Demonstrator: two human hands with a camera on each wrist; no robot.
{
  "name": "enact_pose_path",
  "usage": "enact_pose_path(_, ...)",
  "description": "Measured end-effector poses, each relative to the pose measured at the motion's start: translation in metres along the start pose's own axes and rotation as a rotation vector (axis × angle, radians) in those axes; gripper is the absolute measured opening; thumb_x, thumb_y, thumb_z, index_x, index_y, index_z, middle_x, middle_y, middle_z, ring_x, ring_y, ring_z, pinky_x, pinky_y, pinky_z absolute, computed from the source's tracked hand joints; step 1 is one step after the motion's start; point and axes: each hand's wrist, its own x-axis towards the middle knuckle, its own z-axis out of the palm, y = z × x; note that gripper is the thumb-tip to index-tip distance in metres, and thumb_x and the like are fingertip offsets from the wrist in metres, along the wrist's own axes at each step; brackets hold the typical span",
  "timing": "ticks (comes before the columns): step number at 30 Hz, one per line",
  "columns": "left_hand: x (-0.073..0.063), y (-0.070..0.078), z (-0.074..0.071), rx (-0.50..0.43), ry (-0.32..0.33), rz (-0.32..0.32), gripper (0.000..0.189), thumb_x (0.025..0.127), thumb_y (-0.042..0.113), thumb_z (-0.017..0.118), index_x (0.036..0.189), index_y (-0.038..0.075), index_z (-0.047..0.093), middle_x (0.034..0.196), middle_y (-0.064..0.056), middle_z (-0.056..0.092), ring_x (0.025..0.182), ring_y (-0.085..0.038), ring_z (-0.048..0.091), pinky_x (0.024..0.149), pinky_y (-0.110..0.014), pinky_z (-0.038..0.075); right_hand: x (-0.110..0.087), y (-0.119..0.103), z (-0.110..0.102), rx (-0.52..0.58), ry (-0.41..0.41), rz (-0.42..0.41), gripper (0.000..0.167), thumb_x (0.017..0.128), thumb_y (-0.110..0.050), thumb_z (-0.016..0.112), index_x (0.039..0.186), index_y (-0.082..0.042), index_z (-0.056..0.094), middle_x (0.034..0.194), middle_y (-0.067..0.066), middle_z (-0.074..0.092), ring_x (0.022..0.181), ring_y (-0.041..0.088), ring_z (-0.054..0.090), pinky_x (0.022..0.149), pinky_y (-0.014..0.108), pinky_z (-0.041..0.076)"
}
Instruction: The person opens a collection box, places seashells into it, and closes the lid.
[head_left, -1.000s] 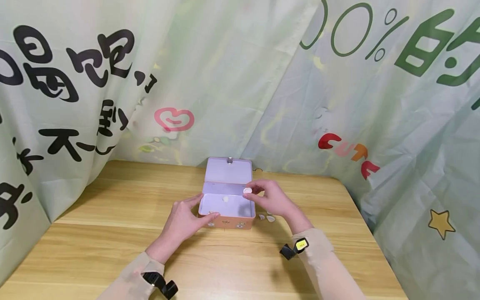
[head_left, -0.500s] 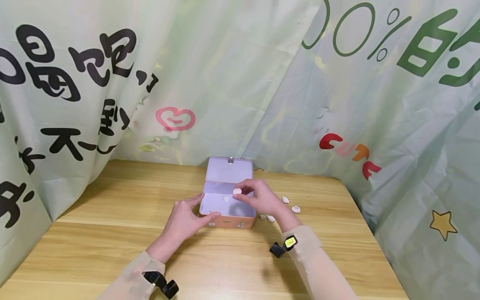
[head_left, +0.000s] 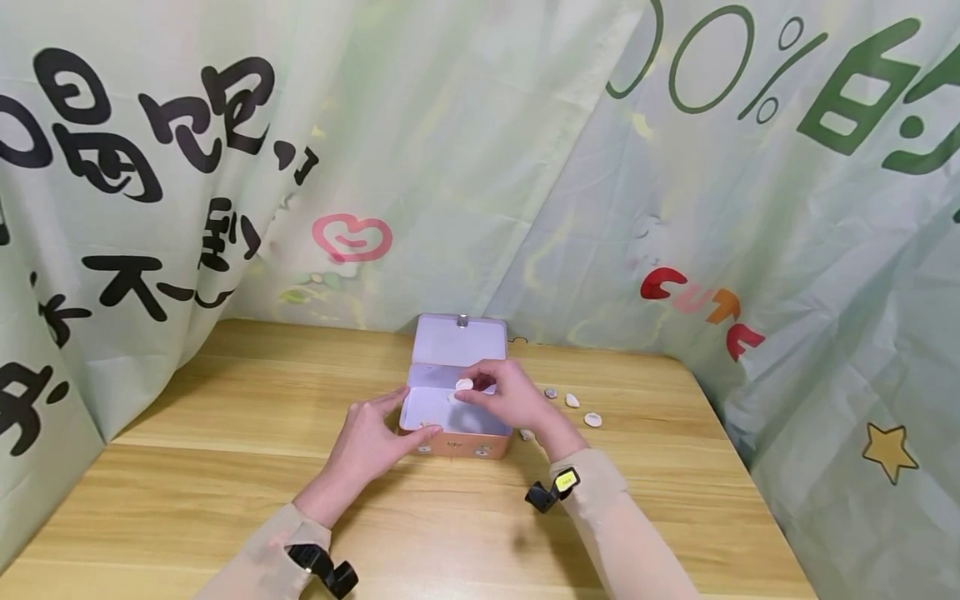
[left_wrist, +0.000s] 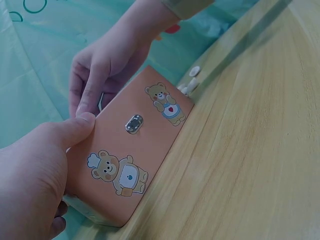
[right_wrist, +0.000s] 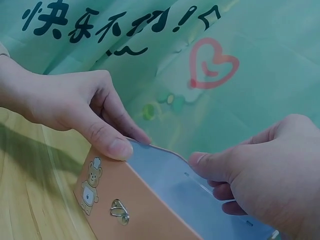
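An orange tin box (head_left: 453, 445) with a lilac inside stands on the table, its lid (head_left: 459, 340) tipped back. My left hand (head_left: 367, 437) grips the box's left end, thumb over the front rim and fingers around the side. Over the box's inside, my right hand (head_left: 510, 398) pinches a small white seashell (head_left: 464, 384) between thumb and fingers. Another pale piece inside the box shows just beneath it, partly covered. In the left wrist view, bear pictures and a metal clasp (left_wrist: 134, 124) mark the box's front. The held shell is hidden in the right wrist view.
Several small shells lie on the wooden table (head_left: 637, 517) right of the box, among them a white shell (head_left: 592, 420) and a greyish shell (head_left: 551, 392). A printed curtain (head_left: 450, 167) hangs behind the table and along both sides.
My right hand has moved left with the shell, from the box's right edge to over its middle, uncovering shells on the table. My left hand keeps its grip on the box.
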Motion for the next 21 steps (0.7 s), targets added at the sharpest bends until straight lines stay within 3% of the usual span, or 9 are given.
enact_pose_path(4,0.0,0.0,0.0,-0.003,-0.003,0.009,0.095,0.075,0.065,0.09,0.138,-0.003,0.068,0.117,-0.034,0.07,0.039,0.002,0.028,0.043,-0.027,0.04,0.003,0.002,0.005,0.008,-0.003,-0.007,0.021,0.094,-0.013,0.083,0.111,-0.001,0.079,0.092,-0.002,0.073,0.084,0.015,0.067,0.079,0.044,0.059)
enact_pose_path(9,0.0,-0.001,0.0,-0.004,0.0,0.015,0.096,0.075,0.067,0.089,0.138,-0.003,0.068,0.103,-0.033,0.073,0.038,0.003,0.024,0.04,-0.027,0.038,0.005,0.003,0.009,0.012,-0.016,-0.016,0.016,0.095,-0.012,0.082,0.108,-0.004,0.079,0.091,-0.002,0.073,0.083,0.014,0.066,0.08,0.043,0.059)
enact_pose_path(12,-0.001,-0.002,0.0,-0.008,0.005,0.024,0.096,0.074,0.066,0.09,0.138,-0.002,0.068,0.106,-0.033,0.073,0.038,0.003,0.025,0.039,-0.027,0.037,0.005,0.004,0.012,-0.004,-0.028,-0.013,0.014,0.095,-0.013,0.082,0.106,-0.004,0.079,0.091,-0.003,0.072,0.083,0.013,0.065,0.08,0.039,0.059)
enact_pose_path(16,-0.001,-0.002,0.0,-0.012,0.007,0.032,0.094,0.074,0.064,0.091,0.137,-0.003,0.068,0.121,-0.035,0.068,0.037,0.003,0.027,0.038,-0.027,0.037,0.006,0.005,0.015,-0.034,-0.052,-0.002,0.013,0.096,-0.014,0.081,0.106,-0.006,0.078,0.092,-0.004,0.072,0.084,0.011,0.064,0.079,0.032,0.057)
enact_pose_path(21,-0.001,0.0,-0.001,-0.015,0.01,0.035,0.093,0.075,0.062,0.091,0.137,-0.003,0.068,0.128,-0.033,0.064,0.037,0.004,0.028,0.038,-0.027,0.038,0.007,0.004,0.017,-0.052,-0.081,0.013,0.012,0.097,-0.015,0.08,0.106,-0.007,0.078,0.093,-0.004,0.072,0.086,0.013,0.064,0.08,0.031,0.056)
